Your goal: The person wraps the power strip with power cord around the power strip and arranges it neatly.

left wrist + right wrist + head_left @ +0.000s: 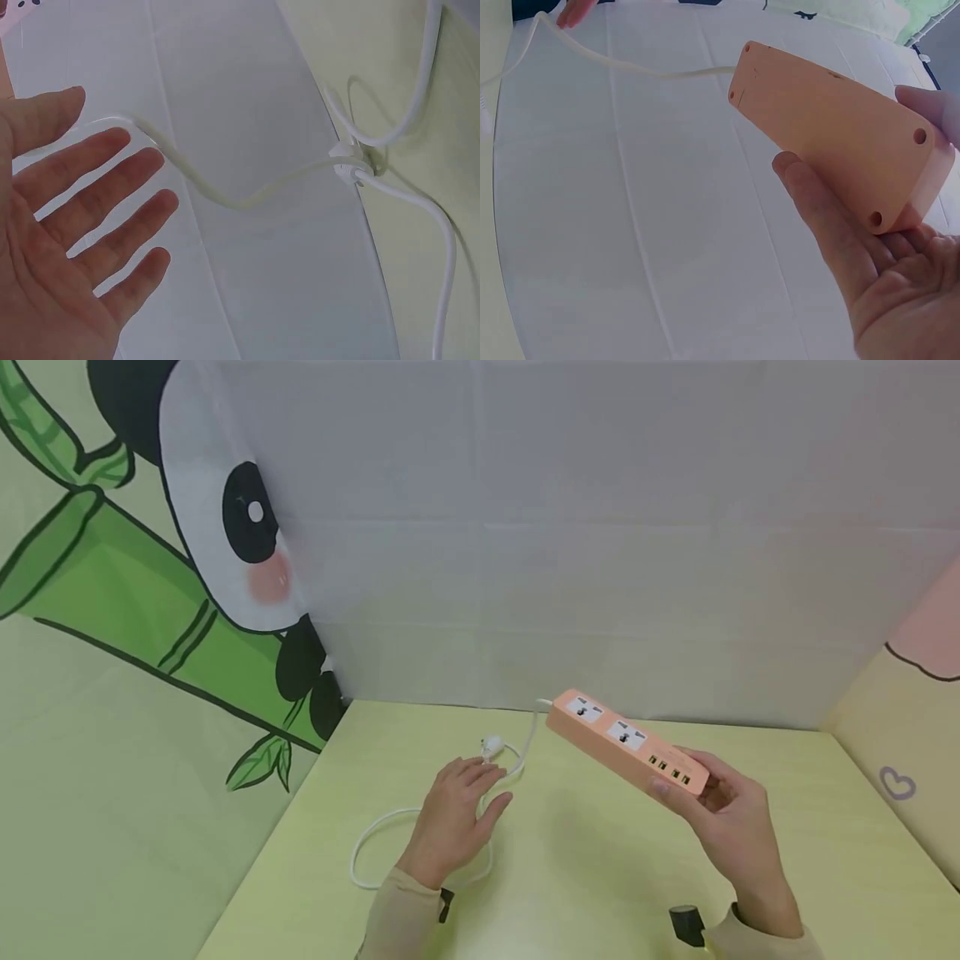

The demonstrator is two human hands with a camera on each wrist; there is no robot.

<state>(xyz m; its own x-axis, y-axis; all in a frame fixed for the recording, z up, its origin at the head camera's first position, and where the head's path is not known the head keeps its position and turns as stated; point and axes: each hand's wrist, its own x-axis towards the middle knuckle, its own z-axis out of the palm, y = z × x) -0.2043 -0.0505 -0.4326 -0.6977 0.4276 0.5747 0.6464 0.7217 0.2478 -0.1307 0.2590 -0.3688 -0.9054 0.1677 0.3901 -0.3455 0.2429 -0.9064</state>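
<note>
**Strip gripped at one end, cord loose at the other**

At left the cord lies in a wide loop on the table and passes under the left hand; its straight, slightly spread fingers hold nothing, and whether they touch the cord I cannot tell. The loop could snag on that wrist or tangle, since nothing pins it. The plug, just beyond the fingertips, could be dragged if the strip pulls the cord taut. At right, the right hand has thumb and fingers closed round the strip's near end, above the table; held only there, the strip could tip or twist, its far end being unsupported.

The strip's long axis slants from far left to near right: cord end pointing away and left, USB ports beside the right hand, sockets facing up.
</note>
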